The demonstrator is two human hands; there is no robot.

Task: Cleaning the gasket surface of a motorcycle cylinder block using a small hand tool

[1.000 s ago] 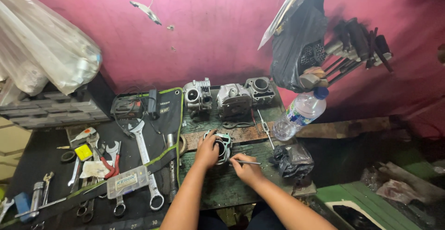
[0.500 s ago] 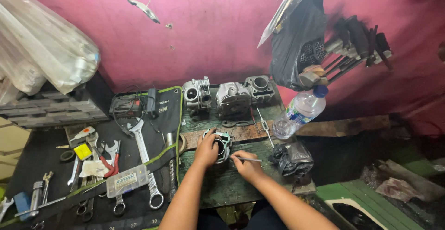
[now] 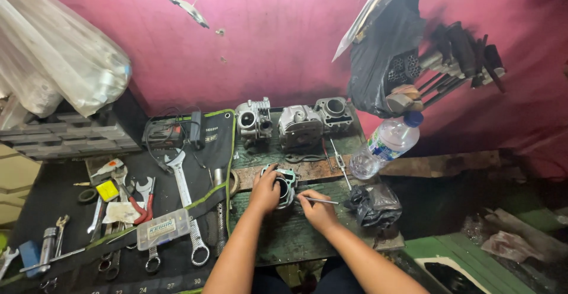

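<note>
Head view, looking down at a cluttered green workbench against a pink wall: a person works on a small grey engine cylinder near the bench's middle, just in front of a wooden strip that crosses it. Along the back edge stand three larger engine castings; at the right edge a clear water bottle leans beside a crumpled black plastic bag. Left of the bench a black tool roll carries a big combination wrench.

The left hand is clamped over the cylinder's left side, steadying it. The right hand pinches a thin metal pick, whose tip reaches the cylinder's right edge.

The cylinder seems to lie with its bore tilted up toward the camera, so its long axis appears to run roughly from bench to viewer; the pick lies almost left to right, tip pointing left.

Risks, as judged: the pick could slip off the rim and scratch the bore or jab the steadying hand, and a sideways push might skid the cylinder along the bench.
</note>
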